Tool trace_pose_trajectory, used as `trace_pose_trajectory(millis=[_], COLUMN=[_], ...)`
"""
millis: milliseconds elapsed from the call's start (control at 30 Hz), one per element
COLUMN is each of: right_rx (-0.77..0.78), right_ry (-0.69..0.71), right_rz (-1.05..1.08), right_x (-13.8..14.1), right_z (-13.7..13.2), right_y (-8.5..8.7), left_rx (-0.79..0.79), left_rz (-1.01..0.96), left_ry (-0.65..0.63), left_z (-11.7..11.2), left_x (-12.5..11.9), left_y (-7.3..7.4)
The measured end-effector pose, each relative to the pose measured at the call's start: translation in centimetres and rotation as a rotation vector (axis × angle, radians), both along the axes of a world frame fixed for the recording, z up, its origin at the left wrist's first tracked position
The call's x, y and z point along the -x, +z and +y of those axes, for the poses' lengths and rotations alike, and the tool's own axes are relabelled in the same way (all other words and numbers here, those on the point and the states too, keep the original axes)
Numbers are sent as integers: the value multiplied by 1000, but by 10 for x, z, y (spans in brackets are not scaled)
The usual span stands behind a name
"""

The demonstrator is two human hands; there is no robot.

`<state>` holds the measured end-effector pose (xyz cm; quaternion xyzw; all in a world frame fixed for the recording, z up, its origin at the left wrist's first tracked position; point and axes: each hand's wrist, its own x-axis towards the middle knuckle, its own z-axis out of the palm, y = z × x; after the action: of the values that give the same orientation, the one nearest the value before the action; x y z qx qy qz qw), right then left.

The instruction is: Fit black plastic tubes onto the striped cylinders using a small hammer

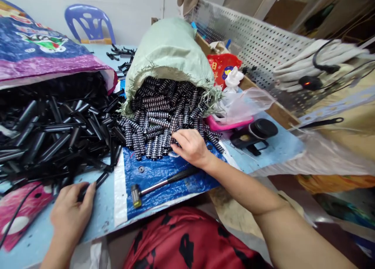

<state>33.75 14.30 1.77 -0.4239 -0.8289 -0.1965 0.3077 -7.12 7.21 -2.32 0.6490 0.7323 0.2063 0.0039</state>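
Note:
My left hand [72, 208] is at the table's front left, thumb and fingers closed around a short black plastic piece [102, 179] whose far end sticks out. Beyond it spreads a big heap of glossy black plastic pieces [55, 144], spilling from a blue and purple bag [43, 61]. My right hand [190, 146] reaches to the front of a pile of black cylinders with rows of pale studs [158, 124]. Its fingertips are pinched at one of them; the grip is partly hidden. The cylinders pour from a pale green woven sack [172, 42] lying on its side.
A small mallet [158, 187] lies on the blue plastic sheet [175, 175] in front. To the right are a black lidded cup [263, 128], a pink tray [228, 123] and a red packet [222, 67]. A pink spotted item [26, 210] with a cable sits at left.

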Motion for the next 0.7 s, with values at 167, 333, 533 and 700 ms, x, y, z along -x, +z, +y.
trace_pose_trajectory(millis=[167, 333, 533, 700], right_rx=[50, 92, 82, 160], right_ry=[225, 368, 452, 512], right_rz=[132, 113, 217, 312], right_x=[23, 34, 54, 75], right_z=[-53, -67, -70, -76], right_y=[-22, -29, -20, -23], left_rx=[125, 154, 107, 306], left_rz=[85, -205, -1457, -1420], left_ry=[-98, 54, -33, -150], left_z=[5, -2, -28, -36], left_x=[-2, -17, -101, -137], left_y=[8, 20, 48, 36])
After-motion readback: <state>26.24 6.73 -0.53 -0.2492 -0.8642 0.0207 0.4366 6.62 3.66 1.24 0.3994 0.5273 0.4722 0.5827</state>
